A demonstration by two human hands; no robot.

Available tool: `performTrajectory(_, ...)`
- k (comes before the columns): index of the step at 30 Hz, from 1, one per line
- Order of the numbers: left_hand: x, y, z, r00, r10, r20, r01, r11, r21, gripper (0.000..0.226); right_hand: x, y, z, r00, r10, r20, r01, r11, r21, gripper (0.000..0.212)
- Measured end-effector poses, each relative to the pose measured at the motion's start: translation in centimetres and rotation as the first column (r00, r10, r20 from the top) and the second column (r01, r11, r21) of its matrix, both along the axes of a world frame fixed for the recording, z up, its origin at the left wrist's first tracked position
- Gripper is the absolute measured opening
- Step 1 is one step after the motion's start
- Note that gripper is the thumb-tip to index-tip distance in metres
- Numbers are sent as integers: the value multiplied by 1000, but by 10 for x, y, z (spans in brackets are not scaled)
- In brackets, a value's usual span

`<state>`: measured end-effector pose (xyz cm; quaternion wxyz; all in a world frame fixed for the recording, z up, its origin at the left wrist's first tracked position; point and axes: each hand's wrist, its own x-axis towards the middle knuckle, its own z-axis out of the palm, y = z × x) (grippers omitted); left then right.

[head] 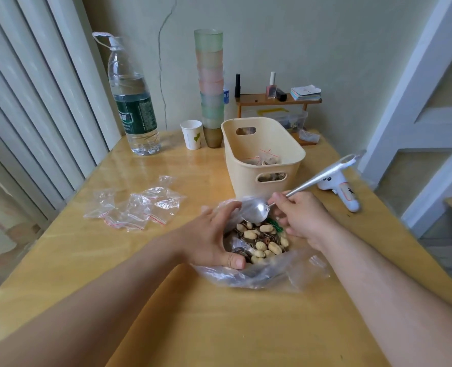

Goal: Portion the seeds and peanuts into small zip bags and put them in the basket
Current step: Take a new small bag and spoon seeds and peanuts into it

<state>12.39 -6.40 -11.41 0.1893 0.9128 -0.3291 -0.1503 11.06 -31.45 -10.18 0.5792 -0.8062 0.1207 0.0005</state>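
Several filled zip bags [265,160] | basket [248,165] | peanuts, seeds [259,241] | plastic bag [261,276]

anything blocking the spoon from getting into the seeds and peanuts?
Nothing visible. The spoon, held by the right hand, hangs just above the seeds and peanuts, and the left hand holds the big bag open.

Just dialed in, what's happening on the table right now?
A person is portioning snacks. The left hand holds open the big plastic bag of peanuts and seeds, while the right hand grips a metal spoon poised just above the mix, with nothing in its bowl. The cream basket behind already holds some filled zip bags. Empty zip bags lie on the table to the left.
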Motion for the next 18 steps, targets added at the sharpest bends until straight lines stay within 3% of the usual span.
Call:
performTrajectory(5,5,13,-3,996,53,65,-65,977,202,141,-3,14,-2,993,107,-58,-108,994,-3,21)
performTrajectory(10,-3,15,-6,957,242,160,-260,960,105,127,-6,25,-11,991,123,46,-116,986,-119,16)
performTrajectory(13,-13,7,0,818,377,433,-368,923,-108,85,-11,14,-2,998,21,54,-31,980,198,17)
performTrajectory(15,-21,2,7,758,355,547,-274,935,-226,64,-15,-3,5,999,-49,22,35,913,407,29)
performTrajectory(18,-25,-5,9,882,190,431,-97,969,-228,66,-21,-25,12,996,-82,-19,77,804,589,37)
